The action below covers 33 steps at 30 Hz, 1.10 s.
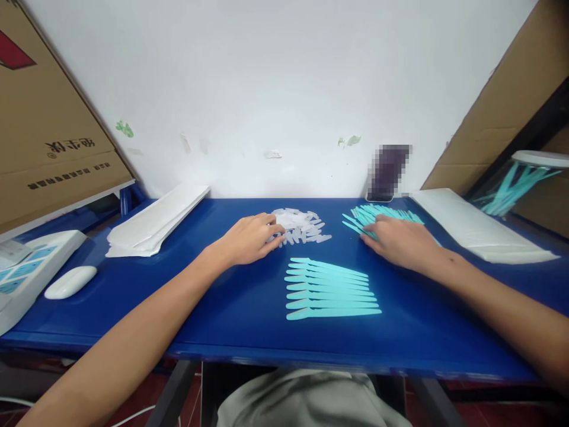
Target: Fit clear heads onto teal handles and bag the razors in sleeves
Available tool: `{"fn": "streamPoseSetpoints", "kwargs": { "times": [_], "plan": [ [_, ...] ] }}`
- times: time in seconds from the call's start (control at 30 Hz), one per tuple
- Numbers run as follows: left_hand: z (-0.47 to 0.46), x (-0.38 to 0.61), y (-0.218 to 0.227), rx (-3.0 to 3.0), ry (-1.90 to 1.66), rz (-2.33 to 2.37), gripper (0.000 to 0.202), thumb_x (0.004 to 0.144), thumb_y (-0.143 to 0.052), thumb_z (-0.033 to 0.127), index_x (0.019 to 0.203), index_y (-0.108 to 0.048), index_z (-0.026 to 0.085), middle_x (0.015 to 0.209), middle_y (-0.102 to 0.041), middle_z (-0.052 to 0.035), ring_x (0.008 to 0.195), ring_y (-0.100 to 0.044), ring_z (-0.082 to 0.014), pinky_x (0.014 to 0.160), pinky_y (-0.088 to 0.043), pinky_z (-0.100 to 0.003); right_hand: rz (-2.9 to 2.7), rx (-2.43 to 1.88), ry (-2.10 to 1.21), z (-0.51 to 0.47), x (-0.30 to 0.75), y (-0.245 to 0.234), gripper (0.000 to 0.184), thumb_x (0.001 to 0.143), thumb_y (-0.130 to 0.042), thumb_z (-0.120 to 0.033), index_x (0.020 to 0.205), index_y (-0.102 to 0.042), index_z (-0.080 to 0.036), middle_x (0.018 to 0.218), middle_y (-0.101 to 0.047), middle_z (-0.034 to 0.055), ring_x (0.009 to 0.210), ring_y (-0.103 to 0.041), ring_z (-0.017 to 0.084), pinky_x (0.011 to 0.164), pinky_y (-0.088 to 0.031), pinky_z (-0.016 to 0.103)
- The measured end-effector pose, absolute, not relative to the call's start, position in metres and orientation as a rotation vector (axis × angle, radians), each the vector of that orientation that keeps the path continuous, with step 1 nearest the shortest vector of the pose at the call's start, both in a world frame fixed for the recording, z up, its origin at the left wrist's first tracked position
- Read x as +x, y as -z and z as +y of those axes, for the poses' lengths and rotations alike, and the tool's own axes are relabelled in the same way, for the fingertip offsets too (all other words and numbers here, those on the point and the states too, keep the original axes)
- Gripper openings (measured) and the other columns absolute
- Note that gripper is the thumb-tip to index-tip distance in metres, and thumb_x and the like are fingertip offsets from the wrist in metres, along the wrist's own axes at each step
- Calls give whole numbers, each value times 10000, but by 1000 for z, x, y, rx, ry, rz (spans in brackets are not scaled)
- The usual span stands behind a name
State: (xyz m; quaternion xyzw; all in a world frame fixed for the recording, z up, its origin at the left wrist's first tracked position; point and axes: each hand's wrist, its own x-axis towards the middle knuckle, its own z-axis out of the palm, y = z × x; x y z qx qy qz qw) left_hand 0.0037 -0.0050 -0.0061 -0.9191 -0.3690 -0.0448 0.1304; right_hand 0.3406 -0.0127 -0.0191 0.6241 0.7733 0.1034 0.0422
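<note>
My left hand (254,238) rests at the left edge of a heap of small translucent white caps (304,224), its fingers apart and slightly bent over the nearest ones. Over a pile of turquoise eyebrow razors (389,212) lies my right hand (402,240), thumb and forefinger apart and touching the pile; its other fingers are partly hidden. Between the hands and closer to me, several more turquoise razors (333,289) form a neat row, side by side, with their blade ends to the left.
The blue table (231,320) meets a white wall. White packets (155,219) lie left, another white packet (480,225) right. A white mouse-shaped object (71,281) is at the left. A blurred phone-like object (386,175) leans on the wall. A clear container (511,184) holds turquoise sticks.
</note>
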Motion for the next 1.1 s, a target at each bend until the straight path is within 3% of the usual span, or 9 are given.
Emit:
{"fn": "streamPoseSetpoints", "kwargs": {
  "times": [0.17, 0.33, 0.53, 0.67, 0.83, 1.1],
  "plan": [
    [-4, 3, 7, -2691, 146, -1065, 409, 1050, -349, 395, 1168, -675, 178, 1042, -644, -102, 934, -620, -240, 750, -471, -338, 2534, 1812, -284, -17, 337, 23, 465, 996, -361, -381, 1091, -759, -159, 1053, -679, 164, 906, -658, 309, 639, -464, 385],
    [-5, 5, 7, -2722, 163, -1059, 399, 1049, -362, 391, 1173, -678, 182, 1057, -647, -105, 942, -620, -230, 749, -468, -317, 2737, 1703, -234, -15, 336, 29, 364, 955, -433, -312, 908, -763, -167, 1021, -703, 143, 865, -660, 274, 729, -493, 389],
    [-5, 5, 6, -2745, 164, -1059, 402, 1050, -363, 393, 1178, -680, 182, 1067, -653, -106, 958, -619, -234, 762, -470, -318, 2643, 1852, -203, -17, 333, 30, 410, 958, -472, -418, 1179, -688, -148, 1099, -648, 160, 847, -655, 280, 688, -471, 373],
    [-4, 5, 8, -2738, 163, -1061, 399, 1050, -363, 392, 1163, -683, 183, 1051, -656, -100, 948, -622, -233, 754, -466, -317, 2505, 1951, -245, -16, 332, 28, 429, 989, -408, -451, 1149, -695, -175, 1089, -630, 159, 881, -649, 302, 663, -451, 376],
    [-2, 3, 8, -2728, 173, -1055, 407, 1050, -357, 404, 1155, -684, 186, 1049, -656, -98, 937, -625, -234, 744, -462, -320, 2542, 1986, -6, -5, 340, 24, 347, 955, -464, -449, 1001, -706, -205, 1061, -693, 117, 943, -650, 295, 698, -450, 370],
    [5, -6, 6, -2690, 199, -1132, 410, 1043, -352, 396, 1151, -683, 180, 1044, -650, -103, 955, -621, -235, 767, -462, -321, 2605, 1778, 455, -4, 345, 11, 357, 887, -533, -511, 780, -691, -209, 748, -697, 49, 677, -606, 213, 603, -386, 322]
  ]
}}
